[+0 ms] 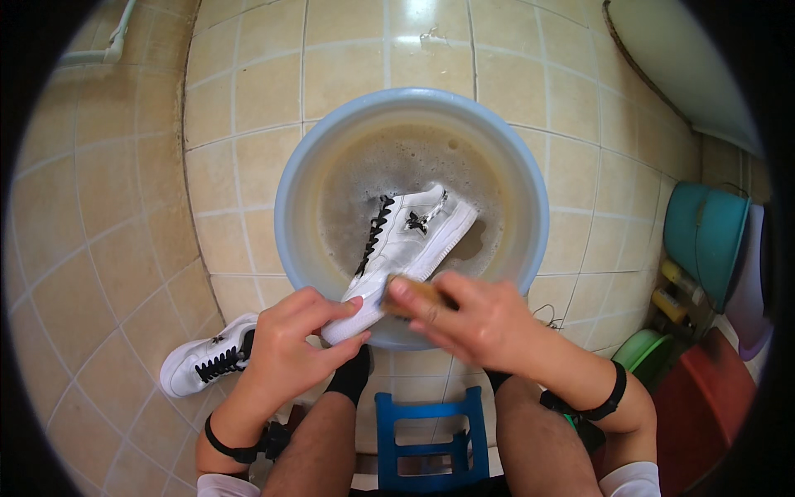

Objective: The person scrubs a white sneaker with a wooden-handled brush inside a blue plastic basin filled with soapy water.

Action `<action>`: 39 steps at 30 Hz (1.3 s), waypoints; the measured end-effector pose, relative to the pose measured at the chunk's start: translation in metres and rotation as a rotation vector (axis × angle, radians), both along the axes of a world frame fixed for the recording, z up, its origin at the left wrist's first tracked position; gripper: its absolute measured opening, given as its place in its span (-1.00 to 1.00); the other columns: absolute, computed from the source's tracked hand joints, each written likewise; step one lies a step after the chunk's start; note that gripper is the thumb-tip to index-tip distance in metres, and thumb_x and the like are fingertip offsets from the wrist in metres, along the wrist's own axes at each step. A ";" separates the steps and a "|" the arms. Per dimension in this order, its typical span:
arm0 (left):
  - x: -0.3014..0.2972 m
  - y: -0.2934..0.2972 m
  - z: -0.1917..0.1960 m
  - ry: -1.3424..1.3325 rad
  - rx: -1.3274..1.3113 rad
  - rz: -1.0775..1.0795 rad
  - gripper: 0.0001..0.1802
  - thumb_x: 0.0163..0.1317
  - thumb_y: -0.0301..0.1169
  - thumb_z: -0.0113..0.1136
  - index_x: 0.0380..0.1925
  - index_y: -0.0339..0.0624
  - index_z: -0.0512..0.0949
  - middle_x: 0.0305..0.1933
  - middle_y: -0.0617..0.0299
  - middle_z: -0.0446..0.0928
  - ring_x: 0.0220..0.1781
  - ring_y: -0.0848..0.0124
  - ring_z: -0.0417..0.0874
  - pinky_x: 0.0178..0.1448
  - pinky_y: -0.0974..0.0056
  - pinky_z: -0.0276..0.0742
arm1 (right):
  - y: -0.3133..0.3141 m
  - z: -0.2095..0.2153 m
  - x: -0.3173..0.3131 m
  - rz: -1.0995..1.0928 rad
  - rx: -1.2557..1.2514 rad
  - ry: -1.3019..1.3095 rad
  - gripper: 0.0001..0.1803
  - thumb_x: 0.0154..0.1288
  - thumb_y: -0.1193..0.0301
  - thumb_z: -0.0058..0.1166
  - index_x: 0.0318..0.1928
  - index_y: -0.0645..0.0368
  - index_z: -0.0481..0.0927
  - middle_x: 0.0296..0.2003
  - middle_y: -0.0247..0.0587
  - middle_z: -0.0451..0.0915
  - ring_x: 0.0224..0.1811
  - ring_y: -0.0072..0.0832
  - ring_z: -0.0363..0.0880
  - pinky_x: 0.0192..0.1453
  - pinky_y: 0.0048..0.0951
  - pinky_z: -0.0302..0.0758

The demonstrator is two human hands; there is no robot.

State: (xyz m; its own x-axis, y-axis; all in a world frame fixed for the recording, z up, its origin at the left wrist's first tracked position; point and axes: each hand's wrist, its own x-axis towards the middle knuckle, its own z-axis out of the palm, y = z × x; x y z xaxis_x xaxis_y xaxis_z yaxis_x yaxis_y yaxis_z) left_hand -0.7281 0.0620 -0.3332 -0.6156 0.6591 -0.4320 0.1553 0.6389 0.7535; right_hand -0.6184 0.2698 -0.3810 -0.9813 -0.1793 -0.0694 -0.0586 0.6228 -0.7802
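Observation:
A white sneaker (407, 234) with black laces lies tilted over a light blue basin (290, 178), its heel toward the murky, foamy water (364, 161). My left hand (300, 333) grips the toe near the basin's front rim, thumb on top and fingers beneath. In my right hand (472, 317) is a scrub brush (412, 291) with a brown wooden back, pressed against the side of the sneaker close to the toe. That hand is slightly blurred, and the bristles are mostly hidden.
Another white sneaker (207, 363) rests on the tiled floor at the left, beside my left forearm. Between my legs stands a blue plastic stool (431, 410). At the right are a teal bucket (704, 236), a green basin (648, 352), a red tub (712, 406) and yellow bottles (669, 305).

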 end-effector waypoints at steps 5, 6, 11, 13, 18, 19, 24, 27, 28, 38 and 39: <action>-0.002 0.004 0.001 -0.052 -0.018 0.063 -0.66 -0.22 -0.53 0.45 -0.32 -0.25 0.63 -0.46 0.21 0.51 -0.43 0.50 0.56 -0.40 0.44 0.58 | 0.005 -0.009 -0.005 0.054 -0.022 0.035 -0.38 0.01 0.40 0.24 0.17 -0.05 0.44 -0.52 -0.32 0.31 -0.58 -0.47 0.37 -0.66 -0.45 0.34; -0.002 0.003 0.001 -0.048 -0.027 0.060 -0.65 -0.22 -0.53 0.45 -0.32 -0.26 0.63 -0.46 0.22 0.51 -0.43 0.51 0.56 -0.40 0.44 0.57 | 0.007 -0.016 -0.002 0.014 -0.013 0.042 -0.39 0.02 0.40 0.24 0.16 -0.05 0.45 -0.51 -0.32 0.32 -0.58 -0.47 0.38 -0.66 -0.45 0.35; 0.000 0.003 -0.003 -0.059 -0.027 0.073 -0.65 -0.22 -0.53 0.45 -0.32 -0.27 0.62 -0.46 0.23 0.51 -0.43 0.51 0.56 -0.39 0.44 0.58 | 0.006 -0.014 -0.003 -0.040 0.091 0.090 -0.40 0.01 0.39 0.24 0.15 -0.06 0.46 -0.49 -0.31 0.35 -0.58 -0.47 0.38 -0.66 -0.47 0.35; 0.001 0.005 -0.004 -0.039 -0.015 0.083 -0.65 -0.21 -0.53 0.45 -0.33 -0.29 0.62 -0.45 0.22 0.51 -0.42 0.51 0.57 -0.40 0.45 0.58 | -0.001 -0.007 0.000 -0.019 0.057 0.075 -0.39 0.01 0.38 0.25 0.16 -0.06 0.45 -0.49 -0.31 0.35 -0.58 -0.47 0.37 -0.67 -0.47 0.34; -0.001 0.015 0.000 -0.079 -0.027 0.112 -0.66 -0.21 -0.52 0.45 -0.33 -0.30 0.62 -0.43 0.20 0.53 -0.40 0.50 0.59 -0.41 0.46 0.58 | 0.005 -0.013 -0.006 -0.010 0.014 0.139 -0.35 0.00 0.39 0.25 0.19 -0.04 0.41 -0.49 -0.29 0.35 -0.58 -0.46 0.37 -0.66 -0.47 0.34; -0.001 0.014 -0.001 -0.098 -0.027 0.125 -0.66 -0.21 -0.52 0.45 -0.34 -0.31 0.61 -0.42 0.20 0.54 -0.40 0.50 0.59 -0.42 0.47 0.58 | 0.008 -0.018 -0.005 -0.013 0.018 0.155 -0.34 0.00 0.40 0.24 0.20 -0.04 0.40 -0.48 -0.28 0.36 -0.58 -0.45 0.37 -0.66 -0.46 0.34; 0.001 0.009 -0.004 -0.067 -0.020 0.105 -0.66 -0.21 -0.52 0.46 -0.34 -0.31 0.62 -0.42 0.20 0.54 -0.41 0.50 0.59 -0.41 0.46 0.59 | 0.019 -0.035 0.001 -0.088 0.112 0.120 -0.37 0.04 0.38 0.22 0.20 -0.02 0.39 -0.48 -0.25 0.37 -0.59 -0.39 0.40 -0.63 -0.41 0.39; 0.002 0.006 -0.004 -0.066 -0.009 0.119 -0.66 -0.20 -0.52 0.46 -0.33 -0.30 0.61 -0.42 0.20 0.54 -0.41 0.51 0.59 -0.41 0.46 0.59 | 0.013 -0.024 0.002 -0.100 0.124 0.040 -0.37 0.04 0.39 0.22 0.19 -0.02 0.41 -0.45 -0.22 0.38 -0.60 -0.35 0.43 -0.61 -0.40 0.40; 0.003 0.008 -0.004 -0.072 0.007 0.126 -0.65 -0.20 -0.52 0.46 -0.32 -0.30 0.61 -0.42 0.20 0.54 -0.41 0.51 0.59 -0.40 0.45 0.59 | 0.010 -0.020 0.001 -0.096 0.110 0.059 -0.38 0.03 0.39 0.22 0.19 -0.03 0.42 -0.46 -0.23 0.37 -0.60 -0.38 0.42 -0.62 -0.41 0.39; 0.002 0.011 -0.003 -0.078 0.007 0.137 -0.69 -0.16 -0.49 0.43 -0.34 -0.29 0.62 -0.47 0.19 0.53 -0.50 0.51 0.55 -0.46 0.46 0.51 | 0.012 -0.019 -0.005 -0.078 -0.003 0.096 -0.37 0.02 0.42 0.23 0.18 -0.05 0.43 -0.45 -0.25 0.37 -0.58 -0.39 0.42 -0.62 -0.42 0.37; 0.002 0.012 -0.002 -0.068 0.003 0.129 -0.69 -0.16 -0.49 0.43 -0.34 -0.29 0.62 -0.45 0.19 0.53 -0.49 0.50 0.56 -0.45 0.46 0.52 | 0.016 -0.023 -0.004 -0.094 0.001 0.092 -0.38 0.03 0.42 0.23 0.18 -0.06 0.43 -0.46 -0.24 0.38 -0.58 -0.37 0.43 -0.61 -0.40 0.37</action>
